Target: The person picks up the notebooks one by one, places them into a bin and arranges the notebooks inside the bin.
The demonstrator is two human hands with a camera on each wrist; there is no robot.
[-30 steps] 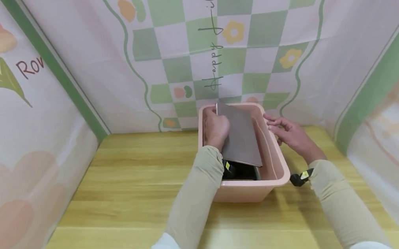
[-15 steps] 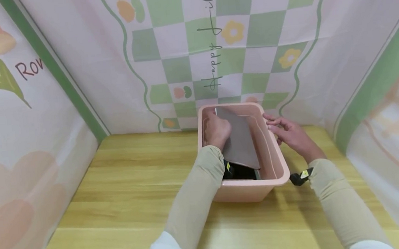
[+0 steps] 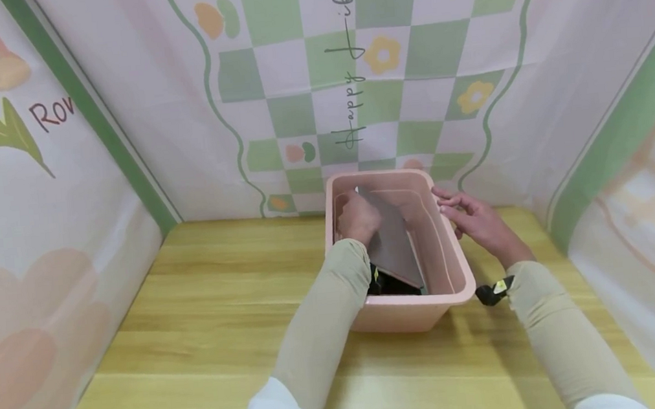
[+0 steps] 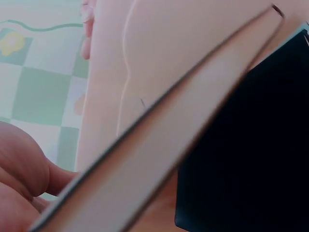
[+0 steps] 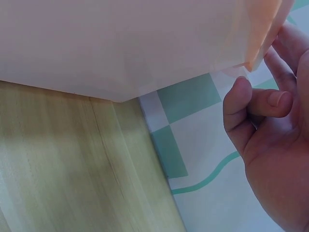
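Observation:
A grey-brown notebook [image 3: 394, 241] slants inside the pink plastic bin [image 3: 398, 318]. My left hand [image 3: 358, 218] reaches into the bin and grips the notebook by its far left end. Its pale page edges and thin covers face the left wrist camera, where part of the left hand [image 4: 21, 166] shows at the lower left. Beneath the notebook lies a flat black item [image 4: 256, 145]. My right hand [image 3: 478, 220] is at the bin's right rim, fingertips touching it from outside. In the right wrist view, some fingers of the right hand [image 5: 280, 121] bend loosely below the rim.
The bin stands on a wood-grain table [image 3: 223, 285], near its back edge. A printed cloth [image 3: 281, 72] with green and white checks hangs close behind. Black wrist cameras show at both cuffs, the right camera [image 3: 494, 292] just outside the bin.
My left hand has lowered the notebook deeper into the bin, and its far end has sunk below the back rim. The right hand has stayed at the right rim.

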